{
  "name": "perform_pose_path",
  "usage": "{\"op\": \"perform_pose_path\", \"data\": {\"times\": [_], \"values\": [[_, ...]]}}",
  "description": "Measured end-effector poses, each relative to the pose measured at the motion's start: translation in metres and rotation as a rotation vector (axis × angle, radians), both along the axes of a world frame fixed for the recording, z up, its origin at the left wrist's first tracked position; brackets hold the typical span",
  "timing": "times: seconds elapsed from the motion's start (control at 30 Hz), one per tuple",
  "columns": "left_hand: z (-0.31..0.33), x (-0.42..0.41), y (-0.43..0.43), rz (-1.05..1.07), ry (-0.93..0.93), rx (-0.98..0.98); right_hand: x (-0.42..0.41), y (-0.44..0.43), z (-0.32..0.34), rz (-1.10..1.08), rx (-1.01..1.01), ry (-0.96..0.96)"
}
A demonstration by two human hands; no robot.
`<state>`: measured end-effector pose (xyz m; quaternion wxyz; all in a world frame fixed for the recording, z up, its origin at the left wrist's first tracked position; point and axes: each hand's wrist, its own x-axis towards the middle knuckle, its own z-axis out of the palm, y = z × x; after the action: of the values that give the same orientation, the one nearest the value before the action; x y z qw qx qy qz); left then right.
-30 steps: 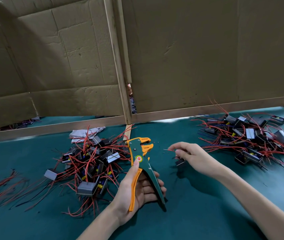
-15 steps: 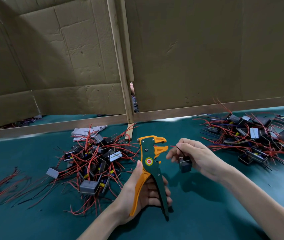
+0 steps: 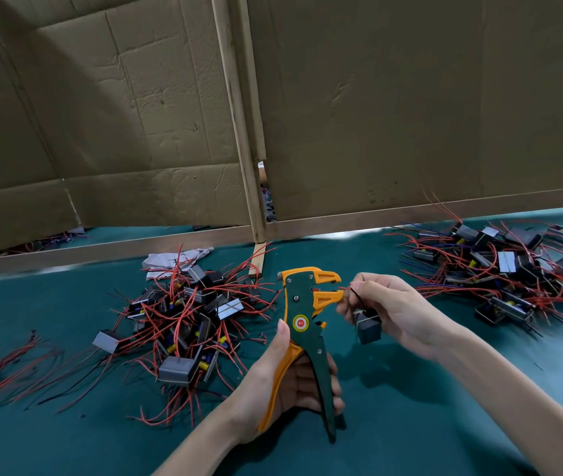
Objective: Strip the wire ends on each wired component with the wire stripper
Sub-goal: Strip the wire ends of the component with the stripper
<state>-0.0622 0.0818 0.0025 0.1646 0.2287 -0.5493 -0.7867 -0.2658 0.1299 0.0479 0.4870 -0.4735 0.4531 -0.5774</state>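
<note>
1. My left hand (image 3: 283, 389) grips the wire stripper (image 3: 302, 324) by its handles. My fingers are curled round the green handle, and my thumb lies straight up along the orange one.
2. The stripper stands nearly upright above the green table mat (image 3: 445, 424), near the middle of the scene. Its head is at the far end and its orange jaws point right, parted a little.
3. My right hand (image 3: 393, 310) is just right of the stripper's head. Its thumb and fingertips pinch the thin wires of one small grey component (image 3: 368, 326).
4. That component hangs just below my right fingers, clear of the mat.
5. A red wire end (image 3: 343, 288) sticks out left from my pinch and reaches the mouth of the jaws. I cannot tell whether it sits between them. A black wire (image 3: 355, 294) loops beside it.
6. Left of the stripper, a pile of grey components (image 3: 187, 321) tangled in red wires lies on the mat.
7. A second, similar pile (image 3: 503, 269) lies at the far right, well apart from the first.
8. Some loose red and black wires (image 3: 5, 365) trail at the left edge.
9. A crumpled pale sheet (image 3: 170, 259) lies at the far side of the left pile.
10. Cardboard panels (image 3: 410, 115) on wooden strips stand along the far side of the mat.
</note>
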Motion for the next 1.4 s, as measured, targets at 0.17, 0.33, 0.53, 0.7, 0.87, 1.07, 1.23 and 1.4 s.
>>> {"op": "perform_pose_path", "data": {"times": [0.17, 0.33, 0.53, 0.7, 0.87, 1.07, 1.23, 1.4], "values": [[0.003, -0.001, 0.003, -0.028, 0.022, -0.042, 0.002, 0.002, 0.002, -0.025, 0.024, -0.005], [0.005, -0.001, 0.010, 0.023, 0.012, -0.081, 0.003, 0.002, 0.003, -0.012, 0.031, -0.001], [0.002, -0.003, 0.016, 0.166, -0.039, -0.154, 0.001, 0.003, 0.000, 0.084, 0.032, 0.088], [-0.001, -0.005, 0.014, 0.199, 0.016, -0.127, 0.001, 0.002, -0.004, 0.119, 0.061, 0.106], [0.003, -0.003, 0.010, 0.125, 0.091, -0.041, -0.003, 0.003, -0.003, 0.071, 0.069, 0.162], [-0.002, -0.001, 0.005, 0.151, 0.057, -0.019, -0.007, 0.002, -0.001, 0.041, 0.092, 0.114], [-0.005, -0.001, 0.001, 0.122, 0.026, 0.020, -0.009, 0.000, 0.000, -0.013, 0.088, -0.078], [-0.004, -0.003, 0.001, 0.106, 0.002, 0.044, -0.009, -0.001, -0.001, 0.032, 0.094, -0.116]]}}
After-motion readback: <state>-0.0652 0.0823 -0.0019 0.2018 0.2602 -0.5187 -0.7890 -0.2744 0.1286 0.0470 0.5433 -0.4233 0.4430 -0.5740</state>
